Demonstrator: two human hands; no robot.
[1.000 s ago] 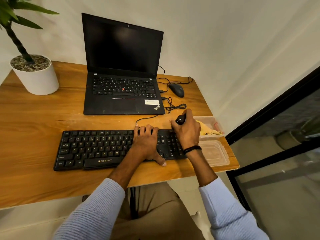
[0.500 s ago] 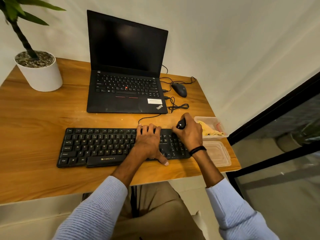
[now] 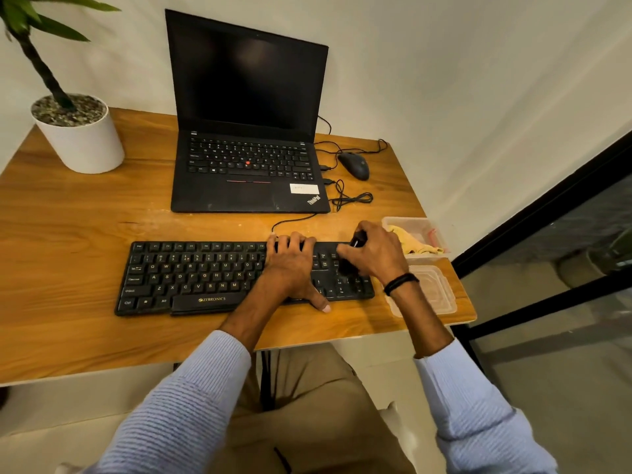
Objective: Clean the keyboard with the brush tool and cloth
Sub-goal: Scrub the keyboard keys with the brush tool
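Head view: the left grip lies flat on the keyboard, fingers straight over the top rows and thumb out past the near edge; it holds nothing and only presses the board down. The right grip is curled round the black brush tool, whose lower end meets the keys at the number-pad end; the keyboard lies across the near part of the counter, just in front of the laptop.

Likely trouble: a hard stroke could lever a keycap loose; a long one could flick dust onto the counter instead of lifting it; the right wrist passes just beside the clear lid at the counter's corner, so a wide sweep might knock it off.

The clear tub, just beyond the right grip, holds the yellow cloth, untouched; also something red, too small to tell.
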